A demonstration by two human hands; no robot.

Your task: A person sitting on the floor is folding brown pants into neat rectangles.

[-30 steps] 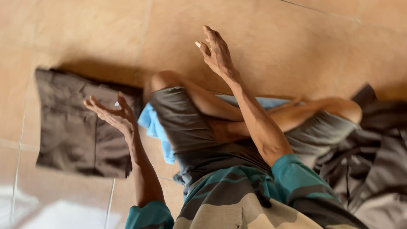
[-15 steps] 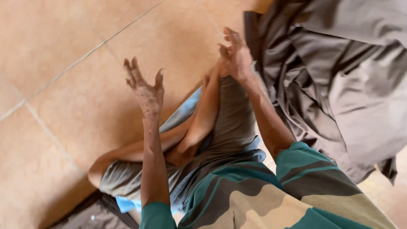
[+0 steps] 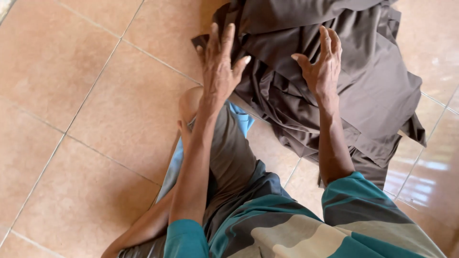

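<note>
A crumpled pile of dark brown-grey cloth (image 3: 368, 81) lies on the tiled floor in front of my crossed legs. My left hand (image 3: 221, 67) hovers over the pile's left edge, fingers spread, holding nothing. My right hand (image 3: 324, 62) is raised over the middle of the pile, fingers apart and slightly curled, also empty. Whether either hand touches the cloth I cannot tell. I sit on the floor in grey shorts (image 3: 229, 157) and a teal striped shirt (image 3: 287, 234).
Orange-tan floor tiles (image 3: 95, 95) with grout lines spread to the left and front. A light blue cloth (image 3: 241, 119) shows under my leg. Glare from a window falls on the tiles at the right (image 3: 425, 177).
The view has swung from a folded grey garment at my left to the crumpled pile at my right. Both hands have moved over that pile, still open.
</note>
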